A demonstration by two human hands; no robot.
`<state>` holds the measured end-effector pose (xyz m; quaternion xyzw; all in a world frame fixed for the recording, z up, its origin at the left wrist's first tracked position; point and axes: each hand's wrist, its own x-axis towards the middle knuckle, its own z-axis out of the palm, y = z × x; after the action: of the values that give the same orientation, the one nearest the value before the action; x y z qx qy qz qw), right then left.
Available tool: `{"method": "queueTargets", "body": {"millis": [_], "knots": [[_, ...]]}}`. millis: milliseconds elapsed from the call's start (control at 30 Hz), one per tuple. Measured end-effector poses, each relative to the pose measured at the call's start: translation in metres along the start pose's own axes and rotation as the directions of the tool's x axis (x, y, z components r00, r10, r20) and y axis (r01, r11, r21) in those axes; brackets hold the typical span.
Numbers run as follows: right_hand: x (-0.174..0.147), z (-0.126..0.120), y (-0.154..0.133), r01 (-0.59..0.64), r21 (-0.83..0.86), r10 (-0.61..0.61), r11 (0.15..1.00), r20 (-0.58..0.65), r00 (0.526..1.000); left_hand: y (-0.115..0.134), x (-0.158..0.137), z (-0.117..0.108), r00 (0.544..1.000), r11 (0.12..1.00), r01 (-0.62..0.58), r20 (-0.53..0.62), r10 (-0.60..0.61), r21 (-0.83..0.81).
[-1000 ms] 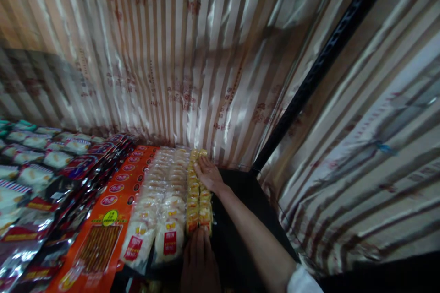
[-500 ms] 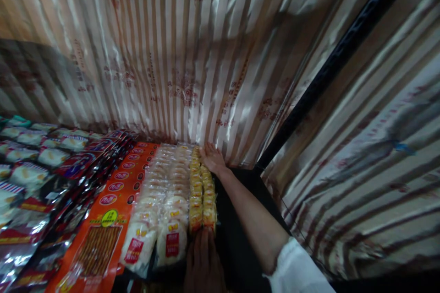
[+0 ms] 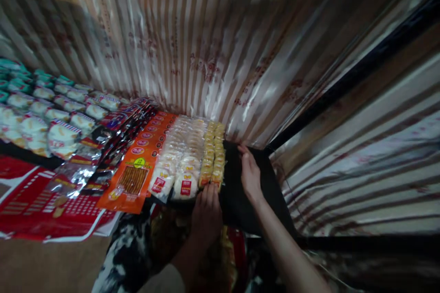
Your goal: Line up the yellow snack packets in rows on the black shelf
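Note:
My left hand [image 3: 207, 208] has its fingers stretched out, the tips against the front end of two rows of small yellow snack packets [image 3: 213, 151]. My right hand [image 3: 250, 171] is over the black shelf [image 3: 237, 210], a little right of those rows and apart from them. Its fingers are extended and nothing shows in it. Left of the yellow packets stand rows of clear-wrapped white round crackers [image 3: 186, 187] with red labels. Beside them lies a long orange snack bag [image 3: 132, 178] with brown sticks in its window.
Dark shiny packets [image 3: 120, 130] and rows of white packs [image 3: 63, 135] fill the shelf's left part. Striped plastic sheeting [image 3: 206, 46] hangs behind and to the right, crossed by a black post [image 3: 343, 82]. A red printed bag [image 3: 30, 206] lies at lower left.
My right hand has drawn back from the far end of the yellow packets and moved right. My left hand stays at their front end. The view has shifted, showing more below and left.

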<state>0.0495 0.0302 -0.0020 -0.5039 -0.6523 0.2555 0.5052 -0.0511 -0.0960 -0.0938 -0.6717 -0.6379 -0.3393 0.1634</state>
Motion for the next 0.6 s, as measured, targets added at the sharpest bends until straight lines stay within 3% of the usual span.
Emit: {"method": "queueTargets", "body": {"millis": [100,200,367,600], "knots": [[-0.056,-0.013,0.011,-0.181,0.127,0.176,0.975,0.044,0.983,0.000,0.001,0.001,1.000,1.000,0.011,0.001,-0.011,-0.007],[-0.079,-0.009,0.024,-0.377,0.224,0.348,0.899,0.156,0.924,0.000,0.004,-0.002,1.000,1.000,-0.005,-0.023,0.005,-0.027],[-0.057,0.015,0.028,-0.400,0.289,0.348,0.870,0.215,0.912,0.001,0.004,-0.005,0.999,1.000,-0.018,-0.030,0.017,-0.024],[-0.046,0.042,0.015,-0.402,0.356,0.325,0.844,0.256,0.910,0.003,-0.003,0.017,0.997,0.999,0.037,-0.074,-0.036,0.013]]}}
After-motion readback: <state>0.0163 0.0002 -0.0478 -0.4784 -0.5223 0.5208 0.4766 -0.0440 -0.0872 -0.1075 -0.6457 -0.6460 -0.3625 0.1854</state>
